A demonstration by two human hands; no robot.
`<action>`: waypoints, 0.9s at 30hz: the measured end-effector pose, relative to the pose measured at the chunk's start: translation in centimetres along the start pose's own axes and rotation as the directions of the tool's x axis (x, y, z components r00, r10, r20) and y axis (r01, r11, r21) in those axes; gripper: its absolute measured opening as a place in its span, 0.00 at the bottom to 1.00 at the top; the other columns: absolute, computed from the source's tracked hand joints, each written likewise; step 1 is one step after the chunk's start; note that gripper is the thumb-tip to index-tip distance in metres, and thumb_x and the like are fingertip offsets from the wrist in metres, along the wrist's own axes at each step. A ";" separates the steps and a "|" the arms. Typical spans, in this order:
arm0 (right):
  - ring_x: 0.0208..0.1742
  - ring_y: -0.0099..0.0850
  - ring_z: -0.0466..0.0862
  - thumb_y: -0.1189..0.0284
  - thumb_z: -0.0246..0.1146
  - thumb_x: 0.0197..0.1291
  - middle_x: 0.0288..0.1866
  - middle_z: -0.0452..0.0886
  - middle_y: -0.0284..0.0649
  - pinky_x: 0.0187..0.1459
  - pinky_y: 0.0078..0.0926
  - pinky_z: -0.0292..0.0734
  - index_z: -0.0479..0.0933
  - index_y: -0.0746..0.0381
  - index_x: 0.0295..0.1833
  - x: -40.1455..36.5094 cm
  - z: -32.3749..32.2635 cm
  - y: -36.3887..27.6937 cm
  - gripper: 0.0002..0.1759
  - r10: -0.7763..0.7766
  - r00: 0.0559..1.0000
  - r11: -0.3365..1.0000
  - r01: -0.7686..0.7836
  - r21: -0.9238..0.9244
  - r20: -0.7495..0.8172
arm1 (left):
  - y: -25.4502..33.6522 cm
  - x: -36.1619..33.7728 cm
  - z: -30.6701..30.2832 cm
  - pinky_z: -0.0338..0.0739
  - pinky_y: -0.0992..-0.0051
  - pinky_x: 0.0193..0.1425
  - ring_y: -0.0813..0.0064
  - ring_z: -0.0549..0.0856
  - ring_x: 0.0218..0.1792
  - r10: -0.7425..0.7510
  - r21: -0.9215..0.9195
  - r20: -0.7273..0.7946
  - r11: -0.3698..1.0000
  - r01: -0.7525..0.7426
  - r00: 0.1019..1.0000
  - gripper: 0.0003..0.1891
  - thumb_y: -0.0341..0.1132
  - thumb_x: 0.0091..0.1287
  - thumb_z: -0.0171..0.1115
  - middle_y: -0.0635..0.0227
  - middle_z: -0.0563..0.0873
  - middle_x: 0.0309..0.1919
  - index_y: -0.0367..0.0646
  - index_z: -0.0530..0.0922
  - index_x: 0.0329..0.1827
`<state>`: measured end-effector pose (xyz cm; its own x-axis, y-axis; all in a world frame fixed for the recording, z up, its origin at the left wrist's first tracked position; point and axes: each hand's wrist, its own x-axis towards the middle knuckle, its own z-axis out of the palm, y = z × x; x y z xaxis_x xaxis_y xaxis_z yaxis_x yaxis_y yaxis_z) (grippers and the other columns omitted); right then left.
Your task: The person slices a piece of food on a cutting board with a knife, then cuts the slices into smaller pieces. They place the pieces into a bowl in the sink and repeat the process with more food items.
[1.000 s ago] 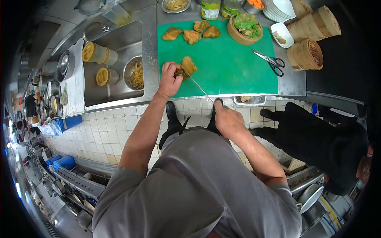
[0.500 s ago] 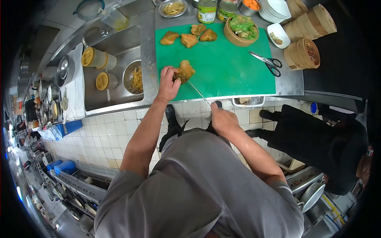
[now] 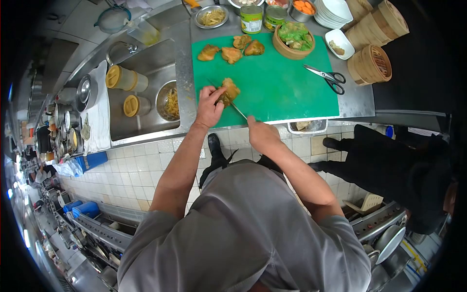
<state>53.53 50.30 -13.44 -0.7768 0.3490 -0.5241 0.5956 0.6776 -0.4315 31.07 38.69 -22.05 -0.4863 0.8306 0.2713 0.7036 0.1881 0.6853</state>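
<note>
My right hand (image 3: 264, 135) is wrapped round the handle of a knife (image 3: 239, 111) at the front edge of the green cutting board (image 3: 277, 92). The blade reaches up and left into a brown, glistening piece of food (image 3: 229, 91). My left hand (image 3: 210, 106) presses on the left side of that piece with its fingers bent over it. Several similar brown pieces (image 3: 231, 54) lie at the back left of the board. Black-handled scissors (image 3: 327, 76) lie at its right, near a bamboo steamer (image 3: 293, 51) holding green leaves.
A sink (image 3: 141, 119) with yellow-lidded containers (image 3: 137, 105) is at the left. Behind the board stand cans (image 3: 251, 20), a bowl of carrots (image 3: 303, 9) and stacked plates (image 3: 334, 13). More steamers (image 3: 369, 65) stand at the right. A person in black (image 3: 384, 160) is at the right.
My right hand has moved up and left with the knife, and the blade reaches further into the piece. My left hand's fingers have shifted over the food. The view has shifted slightly.
</note>
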 end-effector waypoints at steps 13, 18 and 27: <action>0.43 0.67 0.88 0.72 0.58 0.76 0.37 0.88 0.61 0.46 0.70 0.79 0.72 0.67 0.56 -11.3 -4.6 5.4 0.11 -0.030 0.998 0.986 0.039 0.160 -0.060 | -0.5 -0.2 0.2 0.76 0.53 0.72 0.45 0.79 0.65 -0.043 -0.131 -0.084 0.991 0.032 0.996 0.24 0.29 0.63 0.64 0.50 0.80 0.60 0.43 0.82 0.65; 0.42 0.67 0.88 0.72 0.57 0.77 0.36 0.88 0.62 0.46 0.68 0.80 0.73 0.69 0.54 -5.2 -2.5 5.0 0.11 -0.062 0.979 0.983 0.094 0.159 -0.196 | -0.3 0.0 0.3 0.76 0.54 0.72 0.46 0.79 0.63 -0.008 -0.046 -0.083 0.999 0.004 0.997 0.23 0.29 0.63 0.65 0.51 0.80 0.59 0.43 0.83 0.63; 0.44 0.65 0.89 0.69 0.56 0.80 0.38 0.89 0.61 0.48 0.68 0.80 0.72 0.68 0.57 -3.0 -1.7 2.0 0.12 -0.020 0.996 0.993 0.030 0.117 -0.082 | -0.6 -0.2 0.0 0.76 0.55 0.73 0.46 0.80 0.64 0.023 -0.073 -0.047 0.997 -0.026 0.999 0.21 0.28 0.63 0.66 0.52 0.81 0.63 0.41 0.82 0.62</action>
<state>56.72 51.73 -11.53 -0.8030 0.3871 -0.4532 0.5919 0.6076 -0.5296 30.77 38.41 -22.49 -0.4939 0.8092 0.3181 0.6763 0.1276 0.7255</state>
